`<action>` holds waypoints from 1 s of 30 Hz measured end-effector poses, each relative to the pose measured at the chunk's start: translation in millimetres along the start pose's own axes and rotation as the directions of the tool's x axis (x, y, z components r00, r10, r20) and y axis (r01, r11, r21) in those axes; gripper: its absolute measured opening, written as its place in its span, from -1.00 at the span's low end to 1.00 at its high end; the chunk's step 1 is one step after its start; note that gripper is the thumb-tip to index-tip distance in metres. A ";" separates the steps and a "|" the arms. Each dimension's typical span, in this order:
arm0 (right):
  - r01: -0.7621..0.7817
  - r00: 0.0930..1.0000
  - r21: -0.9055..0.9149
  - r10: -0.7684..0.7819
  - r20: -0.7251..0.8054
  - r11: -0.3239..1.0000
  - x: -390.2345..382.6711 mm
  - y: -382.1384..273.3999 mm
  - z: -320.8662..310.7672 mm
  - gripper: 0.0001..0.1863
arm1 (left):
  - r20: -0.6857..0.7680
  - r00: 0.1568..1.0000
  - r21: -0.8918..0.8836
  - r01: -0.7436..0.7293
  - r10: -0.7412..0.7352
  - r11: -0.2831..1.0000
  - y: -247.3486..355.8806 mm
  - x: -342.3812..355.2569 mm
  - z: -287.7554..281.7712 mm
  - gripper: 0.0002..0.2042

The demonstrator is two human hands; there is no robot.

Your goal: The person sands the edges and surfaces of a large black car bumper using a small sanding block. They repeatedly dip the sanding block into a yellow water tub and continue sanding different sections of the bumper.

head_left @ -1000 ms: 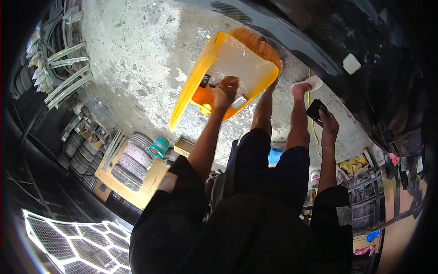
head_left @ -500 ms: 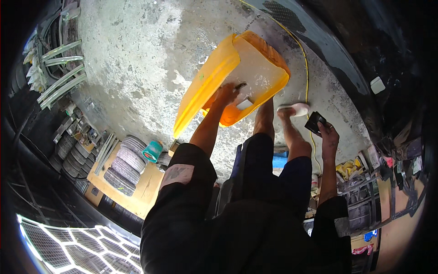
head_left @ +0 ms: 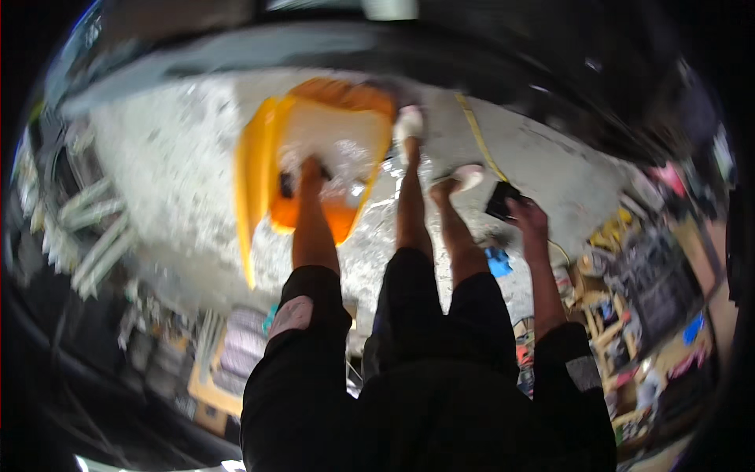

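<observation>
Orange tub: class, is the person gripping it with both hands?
No. Only the left hand grips the orange tub; the right hand holds a small dark object apart.

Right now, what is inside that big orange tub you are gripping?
The orange tub looks empty: only its pale, shiny inner wall shows, blurred. The left hand grips it inside and covers part of it. The concrete floor beneath is hidden.

Workshop or garage yard. Rough, stained concrete floor (head_left: 173, 157) from ten to two o'clock. Long pale bars stacked (head_left: 90, 228) at nine. Cluttered shelves of tools and parts (head_left: 629, 267) at four. Yellow line (head_left: 476, 138) across floor at one.
</observation>
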State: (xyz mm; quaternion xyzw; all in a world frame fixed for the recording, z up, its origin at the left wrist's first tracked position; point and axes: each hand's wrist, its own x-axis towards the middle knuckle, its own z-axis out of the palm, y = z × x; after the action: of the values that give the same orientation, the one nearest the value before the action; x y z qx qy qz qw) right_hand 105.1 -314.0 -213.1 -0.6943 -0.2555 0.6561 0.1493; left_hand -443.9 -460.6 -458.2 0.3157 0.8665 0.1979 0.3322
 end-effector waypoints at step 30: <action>0.466 0.882 0.561 -0.410 -0.233 0.684 -205.2 -151.6 -118.5 -0.64 | 0.611 0.505 -0.558 -0.272 0.609 0.784 655.6 -362.8 -5.8 -0.66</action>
State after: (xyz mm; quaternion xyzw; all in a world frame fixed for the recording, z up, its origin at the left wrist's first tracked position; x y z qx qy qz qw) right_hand 196.2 -286.8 51.7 -0.5569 -0.1850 0.6161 0.5254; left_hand 34.9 -234.0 71.7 0.5103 0.4690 0.2927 0.6587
